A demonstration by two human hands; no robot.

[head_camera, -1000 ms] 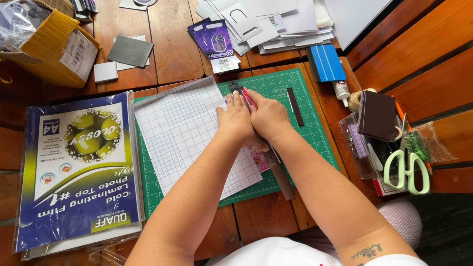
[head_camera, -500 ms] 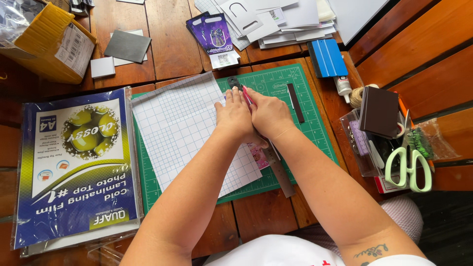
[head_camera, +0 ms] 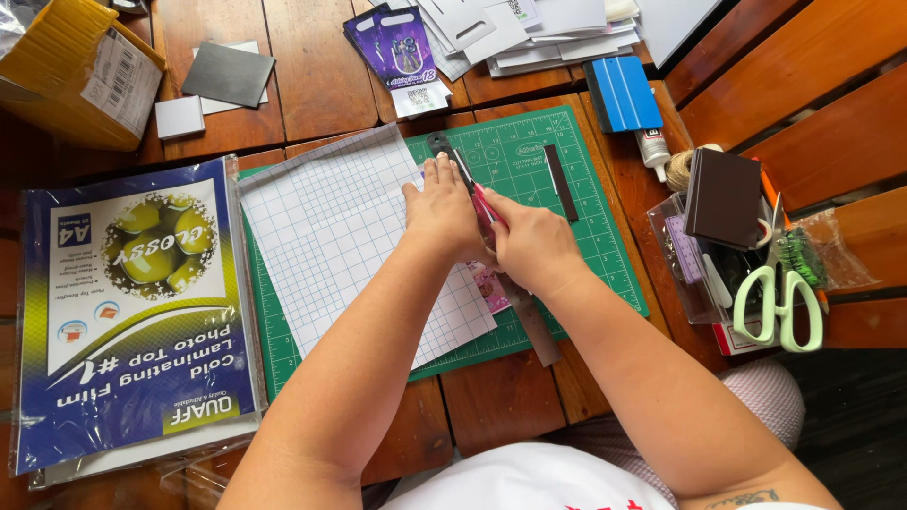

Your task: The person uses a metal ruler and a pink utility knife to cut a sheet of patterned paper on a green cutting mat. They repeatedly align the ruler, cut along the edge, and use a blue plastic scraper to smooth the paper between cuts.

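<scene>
My left hand (head_camera: 439, 212) lies flat, pressing a long metal ruler (head_camera: 534, 331) onto the right edge of a white grid-lined sheet (head_camera: 345, 241). The sheet rests on a green cutting mat (head_camera: 529, 156). My right hand (head_camera: 531, 247) sits just right of the left one, closed around a pink craft knife (head_camera: 483, 202) whose tip runs along the ruler. A small pink printed piece (head_camera: 491, 288) peeks out under the ruler, below my hands.
A blue pack of laminating film (head_camera: 132, 302) lies on the left, with a cardboard box (head_camera: 71, 66) behind it. Green-handled scissors (head_camera: 779, 295), a black notebook (head_camera: 723, 198) and a blue squeegee (head_camera: 622, 93) sit on the right. Papers (head_camera: 529, 28) and purple cards (head_camera: 397, 42) lie at the back.
My right hand has drawn the knife a little toward me along the ruler. The left hand stays pressed in place.
</scene>
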